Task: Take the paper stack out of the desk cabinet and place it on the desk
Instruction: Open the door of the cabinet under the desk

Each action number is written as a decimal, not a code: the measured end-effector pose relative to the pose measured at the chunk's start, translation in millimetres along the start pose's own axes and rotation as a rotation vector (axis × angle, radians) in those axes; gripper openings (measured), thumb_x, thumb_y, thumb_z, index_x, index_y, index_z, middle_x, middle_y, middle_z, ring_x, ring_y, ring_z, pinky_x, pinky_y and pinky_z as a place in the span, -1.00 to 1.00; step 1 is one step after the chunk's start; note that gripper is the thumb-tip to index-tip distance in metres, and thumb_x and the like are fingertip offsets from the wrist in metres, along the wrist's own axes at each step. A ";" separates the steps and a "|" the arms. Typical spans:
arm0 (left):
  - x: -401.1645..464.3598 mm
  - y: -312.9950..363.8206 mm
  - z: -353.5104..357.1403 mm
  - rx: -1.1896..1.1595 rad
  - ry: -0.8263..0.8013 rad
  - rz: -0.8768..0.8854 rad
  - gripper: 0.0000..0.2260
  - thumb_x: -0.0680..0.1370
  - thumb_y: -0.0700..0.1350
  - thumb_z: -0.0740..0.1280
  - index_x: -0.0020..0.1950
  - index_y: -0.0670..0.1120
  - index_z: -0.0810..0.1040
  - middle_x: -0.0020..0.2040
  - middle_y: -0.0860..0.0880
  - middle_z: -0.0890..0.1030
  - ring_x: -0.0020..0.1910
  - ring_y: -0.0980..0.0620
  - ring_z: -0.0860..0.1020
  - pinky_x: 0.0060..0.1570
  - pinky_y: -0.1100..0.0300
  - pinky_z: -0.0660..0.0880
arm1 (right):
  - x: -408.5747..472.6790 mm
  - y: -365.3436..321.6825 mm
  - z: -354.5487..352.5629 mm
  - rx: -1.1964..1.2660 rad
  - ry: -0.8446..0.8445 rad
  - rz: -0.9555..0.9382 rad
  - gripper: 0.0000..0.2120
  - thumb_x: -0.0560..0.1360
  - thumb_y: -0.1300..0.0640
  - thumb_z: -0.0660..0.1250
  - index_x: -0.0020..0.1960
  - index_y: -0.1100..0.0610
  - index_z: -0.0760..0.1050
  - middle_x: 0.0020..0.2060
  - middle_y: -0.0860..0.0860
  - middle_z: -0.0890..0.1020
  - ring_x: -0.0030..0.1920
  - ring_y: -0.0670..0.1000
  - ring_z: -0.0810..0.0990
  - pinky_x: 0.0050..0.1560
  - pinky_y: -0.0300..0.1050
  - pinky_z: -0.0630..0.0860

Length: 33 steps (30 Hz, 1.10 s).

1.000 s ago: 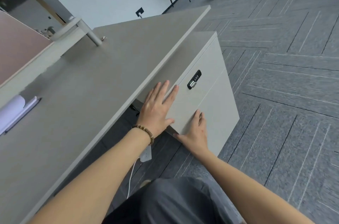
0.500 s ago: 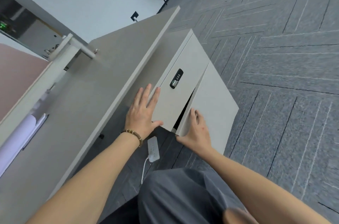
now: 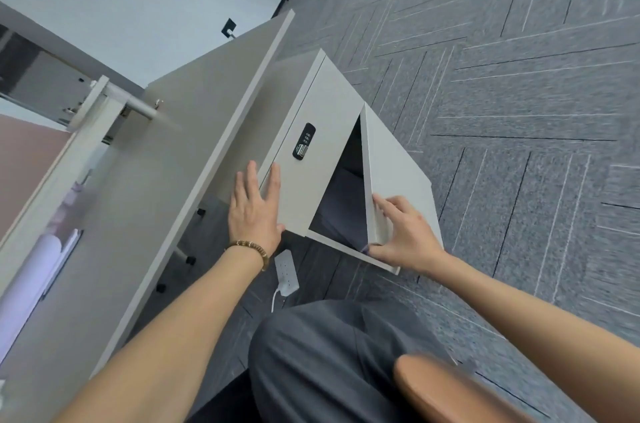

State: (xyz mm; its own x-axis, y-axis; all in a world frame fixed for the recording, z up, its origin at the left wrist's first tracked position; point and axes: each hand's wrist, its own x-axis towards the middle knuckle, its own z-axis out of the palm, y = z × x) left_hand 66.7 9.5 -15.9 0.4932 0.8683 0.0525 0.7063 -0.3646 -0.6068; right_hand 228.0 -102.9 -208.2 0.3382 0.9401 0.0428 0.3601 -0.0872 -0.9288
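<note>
Cabinet door point(image 3: 398, 176) half open, paper stack not yet reached.

Right hand point(image 3: 403, 235) pinching the door's free edge at 5 o'clock of the opening; left hand point(image 3: 254, 211) flat and open on the desk cabinet point(image 3: 311, 159) front, holding nothing. Pale sheets, probably the paper stack point(image 3: 341, 214), lying flat in the dark interior; long axis and facing impossible to tell. Likely heavy, floppy, prone to sliding apart: best supported from beneath along both long edges. Desk point(image 3: 194, 152) at 10 o'clock.
</note>
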 end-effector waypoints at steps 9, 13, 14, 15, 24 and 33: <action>0.0 1.5 -4.3 -0.014 -0.008 -0.017 0.06 0.36 -0.05 0.57 0.62 0.05 -0.10 0.62 -0.23 -0.04 0.59 -0.30 0.06 0.51 -0.11 0.17 | -17.1 20.0 -92.8 0.050 0.020 0.039 -0.36 0.22 0.18 0.53 0.30 0.02 0.55 0.14 -0.09 0.65 0.11 -0.12 0.63 0.23 -0.07 0.53; 0.1 3.0 -6.6 -0.023 -0.023 -0.034 0.08 0.37 0.00 0.57 0.62 0.07 -0.16 0.63 -0.21 -0.08 0.60 -0.27 0.02 0.52 -0.10 0.15 | -12.4 31.2 -138.5 0.032 0.041 0.080 -0.48 0.29 0.24 0.53 0.22 -0.05 0.61 -0.04 -0.10 0.62 -0.05 -0.21 0.62 0.10 -0.19 0.57; 0.3 3.7 -6.8 -0.022 -0.025 -0.038 0.09 0.36 0.02 0.57 0.61 0.08 -0.17 0.63 -0.21 -0.09 0.60 -0.27 0.02 0.52 -0.10 0.15 | -11.2 33.2 -149.5 0.045 0.066 0.097 -0.51 0.30 0.26 0.50 0.18 -0.08 0.62 -0.08 -0.11 0.62 -0.09 -0.21 0.62 0.04 -0.28 0.55; 0.4 4.0 -7.0 -0.020 -0.025 -0.039 0.10 0.36 0.03 0.57 0.61 0.08 -0.18 0.63 -0.21 -0.09 0.60 -0.27 0.02 0.52 -0.10 0.16 | -10.2 34.5 -159.6 0.053 0.100 0.116 -0.53 0.31 0.28 0.48 0.14 -0.10 0.63 -0.10 -0.11 0.63 -0.11 -0.20 0.62 -0.02 -0.32 0.53; -0.4 4.7 -9.8 0.007 0.005 -0.031 0.11 0.33 0.06 0.59 0.62 0.05 -0.13 0.63 -0.19 -0.04 0.59 -0.27 0.09 0.45 -0.06 0.33 | 31.5 44.9 -199.1 -0.233 0.321 0.220 -0.66 0.42 0.14 0.41 0.19 0.13 0.57 0.10 0.13 0.66 0.14 0.21 0.60 0.14 0.07 0.51; 1.4 4.1 -5.0 0.001 0.002 -0.045 0.09 0.34 0.06 0.57 0.62 0.05 -0.13 0.63 -0.21 -0.05 0.59 -0.27 0.08 0.48 -0.06 0.27 | 82.8 32.2 -198.1 -0.745 0.326 0.223 -0.03 0.30 -0.58 0.02 0.41 0.12 0.38 0.29 0.21 0.50 0.47 0.37 0.19 0.38 0.55 -0.09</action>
State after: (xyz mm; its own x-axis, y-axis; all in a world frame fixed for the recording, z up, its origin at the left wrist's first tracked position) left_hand 72.7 7.5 -14.3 0.4619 0.8832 0.0814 0.7274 -0.3247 -0.6045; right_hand 439.8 -93.1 -161.7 0.6624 0.7428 0.0971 0.6957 -0.5620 -0.4473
